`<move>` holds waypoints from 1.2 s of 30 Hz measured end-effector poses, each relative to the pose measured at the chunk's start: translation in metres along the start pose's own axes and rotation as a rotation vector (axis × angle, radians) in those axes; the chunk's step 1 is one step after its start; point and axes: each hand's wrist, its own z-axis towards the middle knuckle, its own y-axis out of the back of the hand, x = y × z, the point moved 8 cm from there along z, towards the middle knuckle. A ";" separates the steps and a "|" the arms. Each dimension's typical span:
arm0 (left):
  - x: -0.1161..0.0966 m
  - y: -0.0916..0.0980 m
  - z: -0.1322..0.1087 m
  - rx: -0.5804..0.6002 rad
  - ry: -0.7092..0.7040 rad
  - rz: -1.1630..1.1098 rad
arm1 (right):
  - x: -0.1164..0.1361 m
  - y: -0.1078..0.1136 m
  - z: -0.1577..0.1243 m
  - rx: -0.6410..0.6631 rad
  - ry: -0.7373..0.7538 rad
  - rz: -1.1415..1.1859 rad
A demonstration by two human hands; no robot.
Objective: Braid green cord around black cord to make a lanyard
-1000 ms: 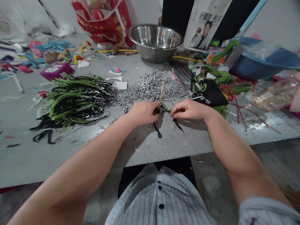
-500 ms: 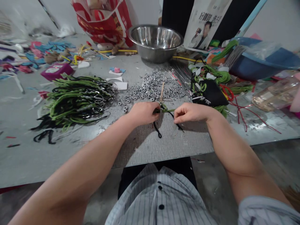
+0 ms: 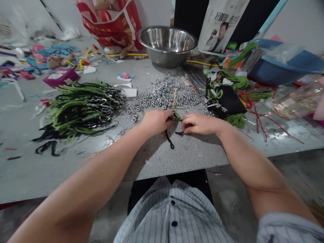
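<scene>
Your right hand [image 3: 199, 124] has closed in on your left hand [image 3: 156, 122]; both pinch the green-and-black cord [image 3: 176, 118], mid-knot. Next, tighten evenly.

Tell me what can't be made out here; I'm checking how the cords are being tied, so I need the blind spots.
All in the head view:
- The knot in the green and black cords: covered by the left hand and right hand.
- The wooden stick: its lower end sits behind the hands.
- The small metal rings: too small to count.
- The red bag: cut off by the top edge.
</scene>
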 end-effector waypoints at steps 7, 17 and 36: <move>0.003 -0.001 0.002 -0.014 0.002 -0.024 | -0.021 0.023 0.004 -0.634 -0.072 0.315; 0.003 0.001 0.002 -0.022 -0.018 -0.058 | -0.015 0.013 0.017 -0.508 -0.080 -0.081; 0.004 0.002 0.001 -0.024 0.010 -0.052 | -0.005 0.000 0.018 -0.331 -0.149 -0.235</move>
